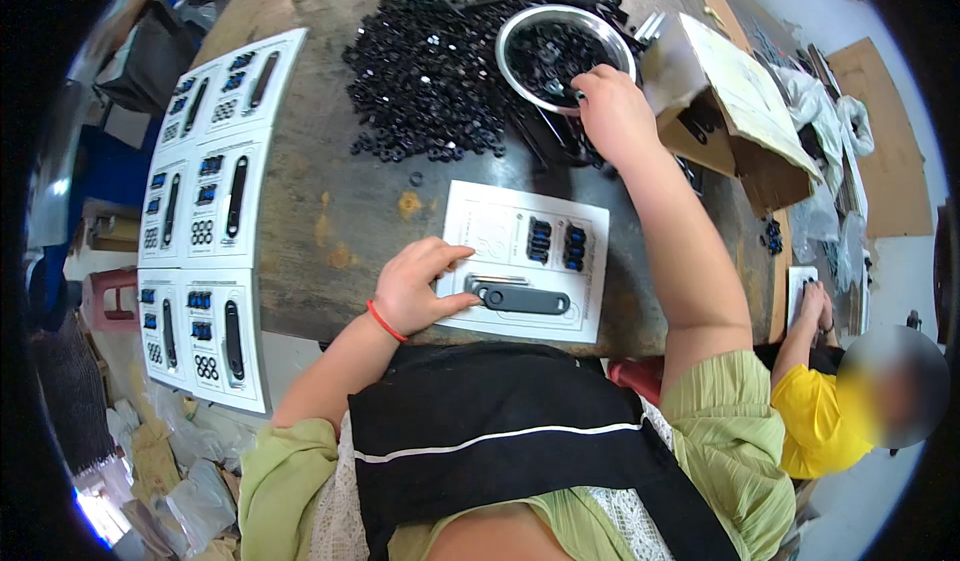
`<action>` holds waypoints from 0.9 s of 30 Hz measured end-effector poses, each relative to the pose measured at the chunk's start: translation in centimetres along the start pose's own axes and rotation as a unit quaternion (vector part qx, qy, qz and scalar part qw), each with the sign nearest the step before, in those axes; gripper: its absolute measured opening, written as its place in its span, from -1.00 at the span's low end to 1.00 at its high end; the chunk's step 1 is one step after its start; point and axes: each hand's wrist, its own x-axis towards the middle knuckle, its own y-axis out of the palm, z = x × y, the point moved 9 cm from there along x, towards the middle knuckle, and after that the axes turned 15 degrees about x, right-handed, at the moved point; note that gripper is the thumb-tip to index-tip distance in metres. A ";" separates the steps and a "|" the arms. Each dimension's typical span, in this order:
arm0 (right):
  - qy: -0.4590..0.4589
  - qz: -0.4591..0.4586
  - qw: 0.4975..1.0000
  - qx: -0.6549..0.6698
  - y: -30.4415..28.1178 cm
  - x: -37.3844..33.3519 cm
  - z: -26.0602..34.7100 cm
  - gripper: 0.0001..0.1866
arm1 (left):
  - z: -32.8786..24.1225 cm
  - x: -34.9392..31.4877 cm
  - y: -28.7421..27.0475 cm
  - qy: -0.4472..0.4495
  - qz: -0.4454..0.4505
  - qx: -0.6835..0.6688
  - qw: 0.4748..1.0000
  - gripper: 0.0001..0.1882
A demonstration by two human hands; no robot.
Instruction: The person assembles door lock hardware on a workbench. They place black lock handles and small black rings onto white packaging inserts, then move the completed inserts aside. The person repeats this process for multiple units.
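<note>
A white printed card (460, 206) lies on the table in front of me. On it are a long black flat bar (530, 301) with rounded ends, a thin metal rod (500, 279) and two groups of small black-and-blue parts (540, 241). My left hand (415, 286) rests at the card's left edge, thumb and forefinger apart, the thumb tip by the bar's left end. Over the near right rim of a round metal bowl (508, 61) of black pieces is my right hand (610, 106), fingers pinched together; what they hold is too small to make out.
A large heap of small black rings (420, 81) spreads left of the bowl. Several filled cards (215, 251) lie along the left. An open cardboard box (735, 91) stands right of the bowl. Another person in a yellow top (810, 421) works at the far right.
</note>
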 end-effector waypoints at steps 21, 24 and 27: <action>0.127 0.034 0.991 -0.003 0.8 4.5 -2.2 -0.82 | 5.6 -5.2 -34.2 -0.176 -0.334 0.214 0.901 -0.78; 0.106 0.025 0.994 -0.006 1.2 4.2 -2.3 -0.81 | 11.3 -8.7 -42.8 -0.260 -0.357 0.378 0.814 -0.65; 0.120 0.017 0.992 0.023 1.4 4.9 -4.2 -0.77 | 13.8 -10.8 -50.7 -0.377 -0.280 0.600 0.648 -0.38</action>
